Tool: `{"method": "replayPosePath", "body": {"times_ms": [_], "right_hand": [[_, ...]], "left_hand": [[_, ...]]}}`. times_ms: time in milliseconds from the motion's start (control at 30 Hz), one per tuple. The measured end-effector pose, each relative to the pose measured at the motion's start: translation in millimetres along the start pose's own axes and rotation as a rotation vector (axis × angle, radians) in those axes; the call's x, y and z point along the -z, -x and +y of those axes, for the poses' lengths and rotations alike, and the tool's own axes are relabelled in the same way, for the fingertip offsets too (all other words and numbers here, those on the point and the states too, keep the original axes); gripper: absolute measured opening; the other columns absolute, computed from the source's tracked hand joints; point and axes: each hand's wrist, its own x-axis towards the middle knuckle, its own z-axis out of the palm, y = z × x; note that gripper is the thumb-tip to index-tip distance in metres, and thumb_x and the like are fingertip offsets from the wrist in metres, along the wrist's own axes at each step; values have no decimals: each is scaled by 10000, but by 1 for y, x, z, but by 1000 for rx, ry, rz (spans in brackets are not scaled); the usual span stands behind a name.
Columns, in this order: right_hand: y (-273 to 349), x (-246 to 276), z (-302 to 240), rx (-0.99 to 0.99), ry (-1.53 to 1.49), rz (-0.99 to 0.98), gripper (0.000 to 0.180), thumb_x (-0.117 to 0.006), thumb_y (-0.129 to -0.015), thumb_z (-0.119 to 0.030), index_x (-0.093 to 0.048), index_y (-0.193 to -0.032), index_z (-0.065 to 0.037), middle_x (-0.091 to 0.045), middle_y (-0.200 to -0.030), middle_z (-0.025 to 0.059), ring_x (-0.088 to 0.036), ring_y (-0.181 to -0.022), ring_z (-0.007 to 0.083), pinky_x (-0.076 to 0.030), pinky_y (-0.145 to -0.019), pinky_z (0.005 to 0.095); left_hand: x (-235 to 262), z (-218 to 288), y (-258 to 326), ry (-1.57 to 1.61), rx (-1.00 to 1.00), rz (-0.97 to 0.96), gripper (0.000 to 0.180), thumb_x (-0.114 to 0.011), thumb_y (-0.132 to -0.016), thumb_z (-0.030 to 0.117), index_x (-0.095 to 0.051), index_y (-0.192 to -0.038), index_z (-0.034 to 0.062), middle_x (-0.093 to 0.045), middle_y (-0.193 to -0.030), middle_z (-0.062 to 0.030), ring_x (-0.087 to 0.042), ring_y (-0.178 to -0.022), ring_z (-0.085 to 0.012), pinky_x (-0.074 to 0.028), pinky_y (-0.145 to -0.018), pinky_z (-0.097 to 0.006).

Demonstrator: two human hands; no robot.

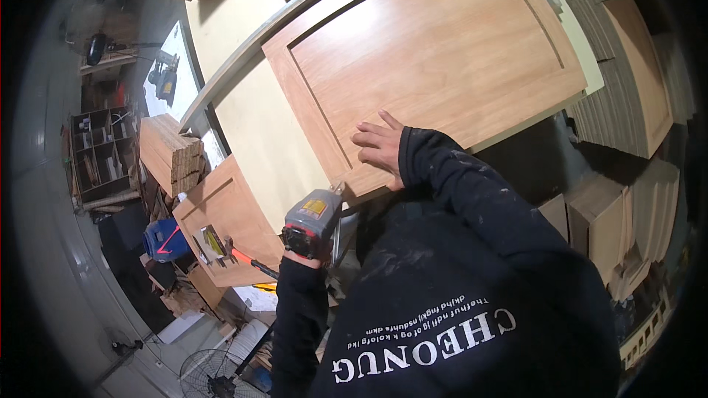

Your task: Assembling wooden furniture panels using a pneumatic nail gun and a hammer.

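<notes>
A light wooden cabinet door [435,51] with a recessed centre lies flat in front of me. My right hand [381,149] rests on its near left corner, fingers spread over the frame and the thumb by the front edge. My left hand [302,260], mostly hidden, is wrapped round a grey and black nail gun [314,214]. The nose of the nail gun is against or very close to that corner, left of my right hand; actual contact cannot be made out.
Under the door is a pale board [262,114]. Lower left, another door panel [228,225] carries a hammer [251,259]. Stacked panels [638,74] stand at the right, with a wood stack [169,151] at the left. A floor fan [219,376] is at the bottom left.
</notes>
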Motion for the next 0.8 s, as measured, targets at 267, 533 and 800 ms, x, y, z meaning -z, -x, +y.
{"method": "replayPosePath", "body": {"times_ms": [267, 533, 800], "right_hand": [[1, 1, -2, 6, 7, 12, 582, -716, -476, -212, -486, -998, -98, -363, -1225, 102, -231, -1249, 285, -150, -990, 566], [0, 0, -1, -23, 29, -1, 580, -720, -486, -215, -485, -1004, -98, -359, -1232, 101, -230, -1251, 284, -147, -996, 561], [0, 5, -2, -26, 29, -22, 584, -717, -490, -220, -485, -1010, -92, -358, -1234, 107, -231, -1251, 282, -147, -997, 558]], "left_hand": [[-18, -21, 29, 268, 200, 12, 534, -591, -668, 167, -447, -1178, 100, -471, -1173, -124, -431, -1107, -285, -357, -930, -380], [-14, -29, 16, 258, 328, -203, 474, -584, -672, 149, -483, -1132, 95, -514, -1105, -120, -477, -1048, -271, -395, -884, -374], [-27, -38, 18, 116, 91, 105, 439, -577, -678, 79, -483, -1107, 82, -574, -925, -88, -579, -781, -222, -486, -658, -333]]}}
